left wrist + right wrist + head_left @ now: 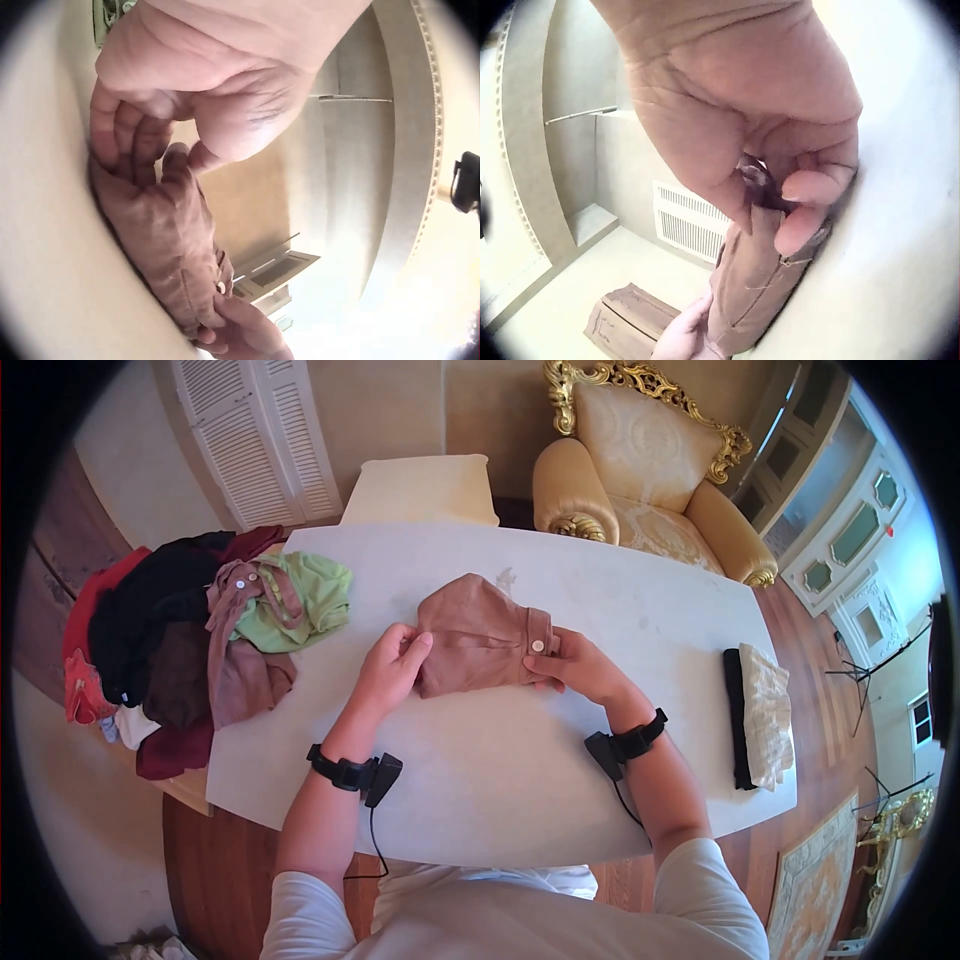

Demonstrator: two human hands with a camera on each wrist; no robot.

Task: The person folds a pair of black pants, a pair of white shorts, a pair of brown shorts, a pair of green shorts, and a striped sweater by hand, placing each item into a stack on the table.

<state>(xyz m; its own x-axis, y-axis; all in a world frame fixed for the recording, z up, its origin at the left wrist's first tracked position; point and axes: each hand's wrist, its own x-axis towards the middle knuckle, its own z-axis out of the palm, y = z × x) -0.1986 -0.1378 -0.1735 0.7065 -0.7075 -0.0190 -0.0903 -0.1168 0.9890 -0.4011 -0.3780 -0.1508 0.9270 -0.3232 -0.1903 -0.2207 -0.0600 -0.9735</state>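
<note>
1. The brown garment (470, 640) is soft, creased cloth, folded into a rough bundle with a stitched band at its right end; it lies on the middle of the table (450, 790), between the hands.
2. The left hand (395, 665) grips its left edge between thumb and fingers; the right hand (585, 665) pinches the banded end, by a round, pale button (538, 646).
3. One button shows on that band. Two black wrist straps, one per forearm, each carry a dark, wedge-shaped device.
4. A rumpled clothes pile (180, 630) in red, black, green, brown and maroon slumps at the table's left; two flat, folded pieces, one black (737, 720), one cream and wrinkled (766, 715), lie at the right.
5. The tabletop is pale and smooth. Beyond stand one gilt-carved armchair (650, 450) and white louvered doors (255, 440); the floor (225, 880) is reddish wood.
</note>
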